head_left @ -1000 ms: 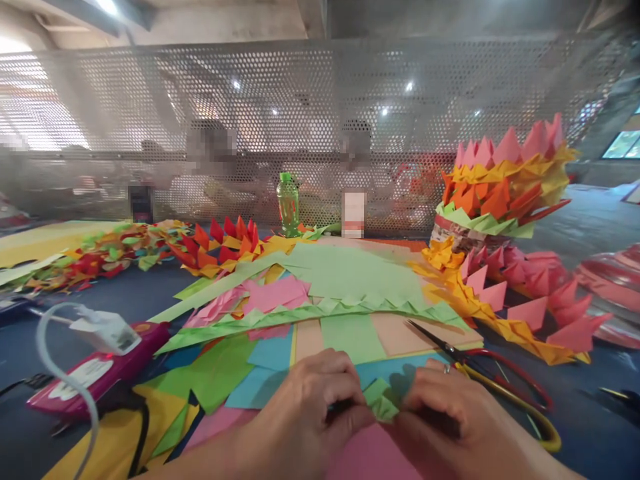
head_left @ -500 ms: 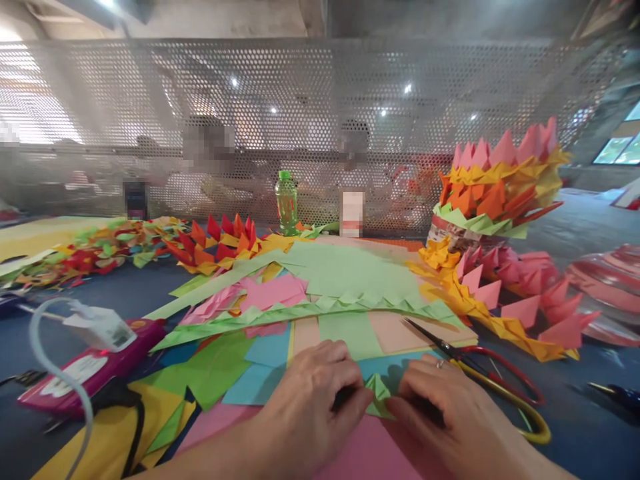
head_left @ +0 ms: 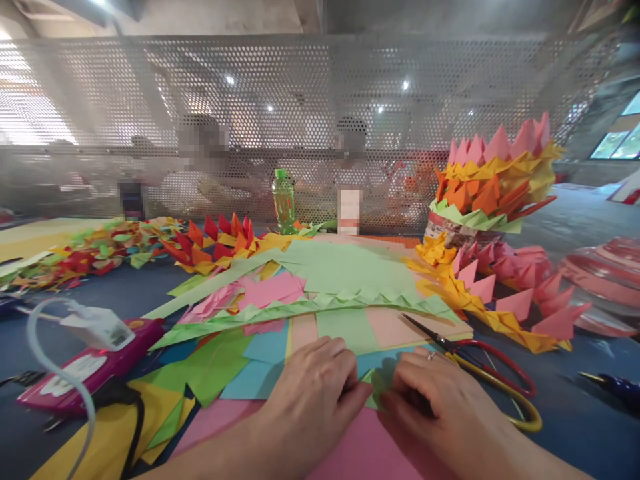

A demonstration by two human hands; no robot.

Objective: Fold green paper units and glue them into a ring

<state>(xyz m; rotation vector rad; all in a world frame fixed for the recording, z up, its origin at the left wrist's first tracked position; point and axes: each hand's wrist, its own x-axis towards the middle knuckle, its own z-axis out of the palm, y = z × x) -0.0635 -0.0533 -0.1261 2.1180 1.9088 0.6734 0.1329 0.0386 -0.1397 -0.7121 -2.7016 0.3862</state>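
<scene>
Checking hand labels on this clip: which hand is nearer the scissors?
Right. The right hand lies just beside the scissors, close to their handles; the left hand sits farther off, across the folded green paper.

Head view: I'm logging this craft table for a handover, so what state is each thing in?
folded green paper: pinched between both hands, low over the pink sheet.
left hand: closed on the paper.
right hand: closed on the paper.
scissors: lying flat, blades together.
green bottle: upright, capped.
glue gun: lying on its side, cord attached.
green zigzag strip: laid flat over sheets.
</scene>
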